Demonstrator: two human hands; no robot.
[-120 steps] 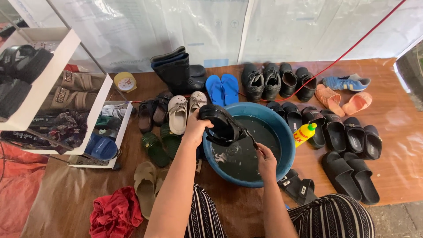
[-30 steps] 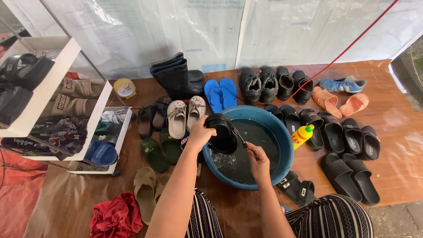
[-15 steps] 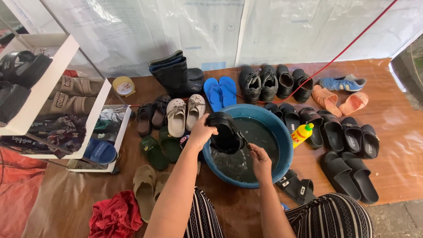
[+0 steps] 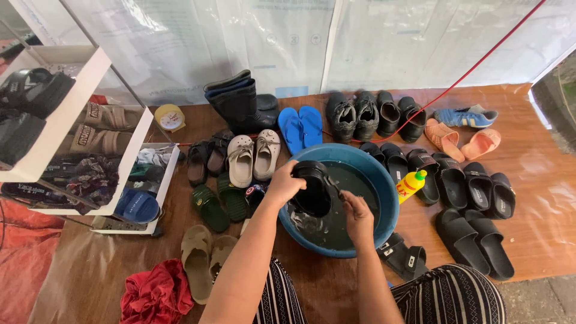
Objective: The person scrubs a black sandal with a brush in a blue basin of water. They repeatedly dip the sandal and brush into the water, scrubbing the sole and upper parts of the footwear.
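Holding the black shoe [image 4: 313,187] tilted over the blue basin [image 4: 384,180], your left hand [image 4: 282,183] is clamped on its heel end; the right hand [image 4: 355,211] is closed on a thin tool, prob. a brush, type not clear.

Risks:
- Wet grip may slip; the shoe drops, dark water splashes onto nearby footwear.
- Elbow pressure on the rim could tip the basin.
- Yellow bottle [image 4: 411,185] stands just beside the rim; a knock topples it.

Not visible: basin bottom, shoe's far side, your right fingertips.
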